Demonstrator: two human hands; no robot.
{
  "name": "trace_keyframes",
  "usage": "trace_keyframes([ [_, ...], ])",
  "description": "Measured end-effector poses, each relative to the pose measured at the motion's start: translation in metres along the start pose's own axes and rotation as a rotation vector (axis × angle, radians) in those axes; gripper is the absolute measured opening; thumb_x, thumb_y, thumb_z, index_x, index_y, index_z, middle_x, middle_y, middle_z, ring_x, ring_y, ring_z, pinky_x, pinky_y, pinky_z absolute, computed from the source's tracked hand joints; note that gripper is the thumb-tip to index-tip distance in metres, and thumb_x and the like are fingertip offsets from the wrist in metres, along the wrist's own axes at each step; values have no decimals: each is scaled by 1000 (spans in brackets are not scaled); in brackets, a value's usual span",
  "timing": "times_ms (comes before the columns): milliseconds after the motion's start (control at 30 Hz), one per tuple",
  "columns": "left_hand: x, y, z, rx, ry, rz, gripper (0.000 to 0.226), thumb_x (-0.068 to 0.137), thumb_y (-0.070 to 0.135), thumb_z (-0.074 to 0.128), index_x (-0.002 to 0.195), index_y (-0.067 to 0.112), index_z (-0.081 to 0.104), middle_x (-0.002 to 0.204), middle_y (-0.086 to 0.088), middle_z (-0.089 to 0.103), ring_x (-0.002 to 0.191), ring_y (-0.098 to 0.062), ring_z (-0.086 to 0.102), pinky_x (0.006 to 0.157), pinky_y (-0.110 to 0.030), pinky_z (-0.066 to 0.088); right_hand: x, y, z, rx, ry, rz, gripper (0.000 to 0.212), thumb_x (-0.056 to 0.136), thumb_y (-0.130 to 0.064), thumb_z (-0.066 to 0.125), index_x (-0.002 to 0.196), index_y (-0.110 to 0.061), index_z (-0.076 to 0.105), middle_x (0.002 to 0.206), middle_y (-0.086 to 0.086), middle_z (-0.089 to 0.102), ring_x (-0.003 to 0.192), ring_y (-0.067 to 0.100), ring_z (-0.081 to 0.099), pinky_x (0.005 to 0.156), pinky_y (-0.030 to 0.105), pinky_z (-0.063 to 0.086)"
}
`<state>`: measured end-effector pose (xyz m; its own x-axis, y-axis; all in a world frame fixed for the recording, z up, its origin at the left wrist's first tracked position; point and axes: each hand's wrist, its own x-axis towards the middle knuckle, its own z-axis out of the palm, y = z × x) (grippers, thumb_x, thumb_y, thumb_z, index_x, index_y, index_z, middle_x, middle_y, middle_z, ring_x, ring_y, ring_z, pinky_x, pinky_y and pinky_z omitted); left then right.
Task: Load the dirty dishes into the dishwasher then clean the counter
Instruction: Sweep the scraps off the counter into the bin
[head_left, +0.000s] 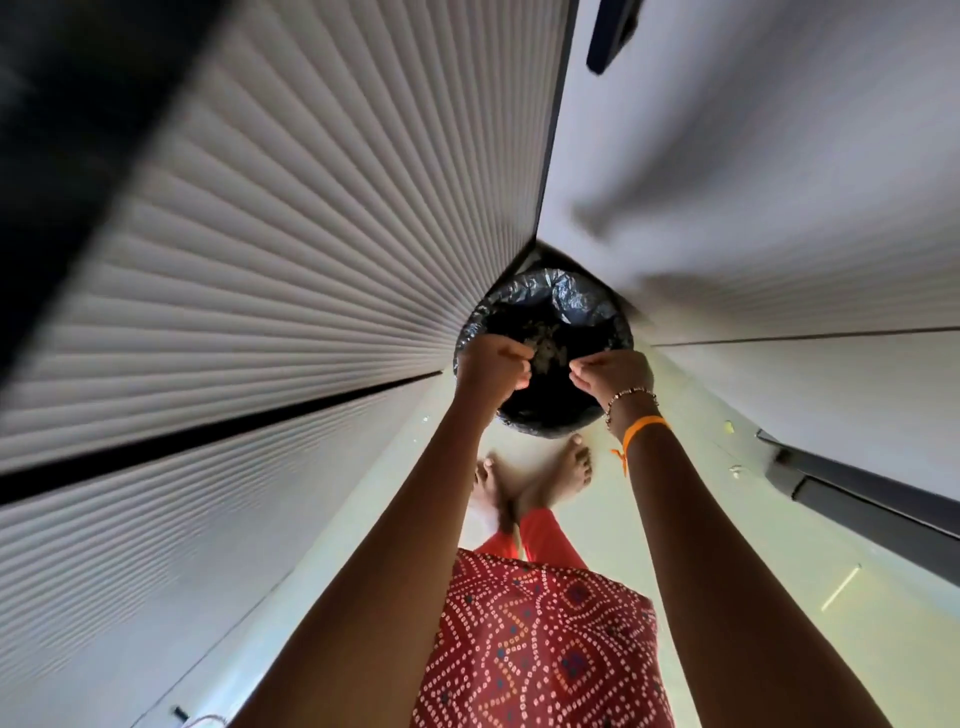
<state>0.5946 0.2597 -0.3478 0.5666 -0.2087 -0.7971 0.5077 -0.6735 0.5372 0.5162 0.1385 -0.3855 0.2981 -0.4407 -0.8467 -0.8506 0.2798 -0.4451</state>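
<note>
Black plastic liner covers the round bin (545, 332), which sits on the pale floor (649, 519) in the corner between the ribbed white cabinet fronts (291, 270) on your left and the smooth white panel (753, 197) on your right. Both your arms reach straight down over it. Your left hand (493, 366) is at the bin's left rim w/ fingers curled into a fist; can't tell if it's pinching the liner or closed on nothing. Your right hand (613, 376) is at the right rim, fingers bent in, fingertips close together; again can't tell what, if anything, is gripped. Between the two hands, inside the bin, there's a clump of greyish-brown scraps (545, 353). Right wrist has a bead bracelet (631, 397) and an orange thread (641, 428). Your bare feet (535, 478) stand just behind the bin, red patterned clothing (545, 639) below them in view. No dishes, dishwasher or counter in view, so can't place them.
</note>
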Motion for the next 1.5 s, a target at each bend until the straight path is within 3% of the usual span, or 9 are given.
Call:
trace_keyframes([
  [133,-52,27,-14,1,55,24,26,85,11,60,60,18,63,34,6,47,32,-2,42,47,-20,42,-55,-23,-9,113,49,-79,16,84,7,56,97,14,63,64,8,58,37,-3,52,47,8,48],
  [300,-119,74,-34,-2,56,168,19,78,14,52,68,27,63,79,-2,72,83,-23,66,80,-31,49,-136,-70,-29,219,-29,-208,23,86,14,47,107,17,57,95,21,61,57,6,61,55,9,50],
  [433,-175,118,-49,-104,62,279,28,77,3,47,74,28,60,86,-5,70,86,-23,63,83,-35,50,-206,-108,-45,353,29,-326,21,85,11,53,70,-2,61,67,9,60,64,23,58,52,14,53],
  [600,-237,180,-77,-185,30,491,31,80,0,50,79,27,64,76,5,64,72,-16,59,69,-30,48,-282,-145,-66,430,112,-554,19,85,9,54,72,-4,60,69,13,60,48,12,60,49,16,52],
  [933,-293,297,-131,-86,157,814,23,85,2,51,88,19,66,78,7,64,71,-7,58,68,-21,46,-340,-238,-116,-82,427,-1129,31,79,14,51,88,-10,67,92,5,66,85,18,63,75,9,43],
  [1100,-275,345,-129,-52,225,799,19,88,6,51,91,18,66,82,7,64,84,-8,58,82,-24,44,-307,-280,-146,-461,194,-1117,52,86,9,43,132,-16,47,141,3,42,136,19,33,116,37,19],
  [1233,-253,385,-111,-20,247,779,17,90,10,52,93,18,67,85,7,64,85,-7,57,77,-21,41,-278,-306,-163,-914,69,-1109,52,98,-14,38,145,-29,24,157,-9,6,145,15,-6,116,36,-6],
  [1400,-228,425,-88,-53,276,738,17,90,12,51,94,21,65,93,7,65,89,-6,57,76,-20,39,-253,-333,-185,-1200,105,-1185,58,95,-51,19,148,-31,5,156,-12,-4,143,11,-13,117,36,-10],
  [1500,-216,440,-78,-84,274,711,18,91,12,49,101,21,62,99,7,63,93,-5,56,78,-19,38,-237,-351,-199,-1242,131,-1218,90,69,-67,-14,148,-29,5,157,-10,-3,144,12,-11,115,33,-10],
])
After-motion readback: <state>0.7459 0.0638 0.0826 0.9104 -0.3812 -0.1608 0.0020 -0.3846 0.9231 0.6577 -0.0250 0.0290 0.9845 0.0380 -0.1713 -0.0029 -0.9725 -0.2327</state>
